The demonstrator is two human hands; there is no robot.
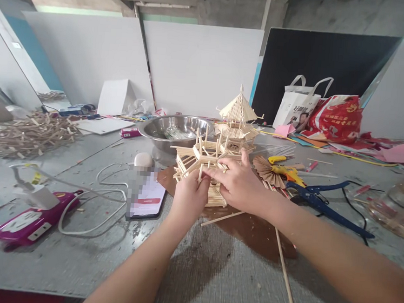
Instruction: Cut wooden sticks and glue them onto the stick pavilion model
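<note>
A model building frame (pixel 209 152) made of thin wooden sticks, with short upright posts on top, stands in front of me. My left hand (pixel 192 190) is closed at its near side, finger and thumb pinching a short wooden stick (pixel 201 172). From the right, my right hand (pixel 236 180) reaches onto the frame, its finger and thumb pressed together at the near rim beside my left fingertips. One finger sticks up. What lies between the right fingertips is too small to make out. Behind the frame rises a stick pagoda (pixel 239 110) with a pointed roof.
A steel basin (pixel 176 127) stands behind the frame. Left are a phone (pixel 149 196), a white cable and a purple power strip (pixel 24 224). Right lie a yellow glue gun (pixel 287 173), blue cutters (pixel 319 198) and a glass jar (pixel 398 209). A loose stick (pixel 285 272) lies near the front.
</note>
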